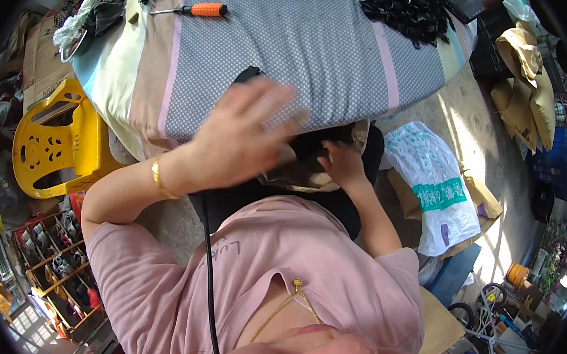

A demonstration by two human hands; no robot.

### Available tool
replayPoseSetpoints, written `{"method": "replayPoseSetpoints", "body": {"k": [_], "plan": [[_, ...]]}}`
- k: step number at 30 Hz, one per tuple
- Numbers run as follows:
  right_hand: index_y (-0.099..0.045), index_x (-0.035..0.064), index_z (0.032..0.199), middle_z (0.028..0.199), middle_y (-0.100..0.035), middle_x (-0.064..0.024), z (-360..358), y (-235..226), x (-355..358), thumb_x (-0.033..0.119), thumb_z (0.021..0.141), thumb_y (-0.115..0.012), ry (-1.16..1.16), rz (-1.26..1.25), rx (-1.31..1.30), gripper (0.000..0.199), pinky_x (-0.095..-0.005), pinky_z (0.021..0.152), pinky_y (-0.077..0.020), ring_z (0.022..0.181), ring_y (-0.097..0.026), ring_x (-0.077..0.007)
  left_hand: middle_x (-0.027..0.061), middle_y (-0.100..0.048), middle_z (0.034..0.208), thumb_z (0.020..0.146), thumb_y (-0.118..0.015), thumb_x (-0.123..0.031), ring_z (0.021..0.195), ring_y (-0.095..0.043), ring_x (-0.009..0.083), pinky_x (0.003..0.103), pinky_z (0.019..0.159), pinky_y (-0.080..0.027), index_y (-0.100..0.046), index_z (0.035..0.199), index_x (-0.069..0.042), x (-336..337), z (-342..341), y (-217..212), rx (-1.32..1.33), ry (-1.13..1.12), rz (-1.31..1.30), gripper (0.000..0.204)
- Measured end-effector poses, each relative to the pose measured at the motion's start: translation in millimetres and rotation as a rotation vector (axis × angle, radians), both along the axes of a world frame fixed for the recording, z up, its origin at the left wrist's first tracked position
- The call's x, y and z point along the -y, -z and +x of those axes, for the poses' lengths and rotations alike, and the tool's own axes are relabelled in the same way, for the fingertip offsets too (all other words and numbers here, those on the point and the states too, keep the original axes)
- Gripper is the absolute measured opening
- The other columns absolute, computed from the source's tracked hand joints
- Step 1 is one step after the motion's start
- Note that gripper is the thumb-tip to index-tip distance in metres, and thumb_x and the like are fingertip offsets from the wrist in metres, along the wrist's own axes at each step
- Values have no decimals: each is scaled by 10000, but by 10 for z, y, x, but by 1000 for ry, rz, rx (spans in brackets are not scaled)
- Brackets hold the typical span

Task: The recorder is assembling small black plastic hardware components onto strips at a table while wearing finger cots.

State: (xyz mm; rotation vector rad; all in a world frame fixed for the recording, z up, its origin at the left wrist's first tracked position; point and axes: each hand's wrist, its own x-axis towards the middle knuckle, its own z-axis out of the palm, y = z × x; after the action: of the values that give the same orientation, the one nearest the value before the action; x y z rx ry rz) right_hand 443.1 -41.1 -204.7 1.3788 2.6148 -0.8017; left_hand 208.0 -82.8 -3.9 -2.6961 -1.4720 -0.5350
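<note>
My left hand [246, 129], smeared by motion, is raised over the near edge of the cloth-covered table [267, 42]. A small black piece [247, 75] shows just beyond its fingers; whether the hand touches it I cannot tell. Lower and to the right, my right hand [343, 164] is at the mouth of a brown bag [310, 179] on my lap, its visible fingers apart with nothing seen between them. Part of the bag's inside is dark and hidden.
On the table lie an orange-handled screwdriver [207, 9], a heap of black pieces [406, 13] and dark gloves [107, 9]. A yellow chair [53, 145] stands left. White printed plastic bag [429, 188] at right. A black cord [209, 271] hangs down my front.
</note>
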Motion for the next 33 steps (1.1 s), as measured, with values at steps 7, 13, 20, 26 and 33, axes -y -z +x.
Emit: {"method": "replayPoseSetpoints", "body": {"k": [7,13,20,26,33], "plan": [[-606,7,1046,925,-642,-150,301,-861,-191,199,775,-669,79,-124,-457,337,-328,737,-491,861,-628,-263,121,-500,1056,767,-534,-65,913,-513,280,337,786,-470,-558,1093,-19,13,-127,184,108,18,-120,331],[-618,-28,943,832,-645,-73,229,-1717,-516,17,796,-632,49,-345,-989,155,-246,691,-497,761,-615,-137,58,-552,1043,733,-541,-200,891,-517,168,286,714,-432,-591,965,-58,-18,147,383,-171,535,5,276],[-584,-4,1057,1041,-610,-74,-198,-1822,-1470,88,824,-638,109,319,-977,256,-238,753,-473,890,-597,-140,111,-554,1129,791,-561,-219,1153,-459,284,444,978,-350,-604,986,-65,-659,-22,147,-71,521,185,253],[-554,-26,1104,1157,-554,-189,-791,-1853,-2787,371,846,-595,43,878,-730,476,-356,932,-396,1087,-519,-328,185,-517,1172,806,-643,-284,1128,-453,355,411,985,-352,-567,1130,-37,-1978,-1234,-157,244,-374,388,414],[-542,75,1202,1231,-521,-224,-1484,-1698,-4070,674,810,-419,358,419,-548,726,-408,988,-335,1180,-463,-359,189,-486,1257,789,-404,-694,1215,-397,355,501,998,-283,-553,1211,-164,-2812,-2366,-15,336,-897,-74,694]]}}
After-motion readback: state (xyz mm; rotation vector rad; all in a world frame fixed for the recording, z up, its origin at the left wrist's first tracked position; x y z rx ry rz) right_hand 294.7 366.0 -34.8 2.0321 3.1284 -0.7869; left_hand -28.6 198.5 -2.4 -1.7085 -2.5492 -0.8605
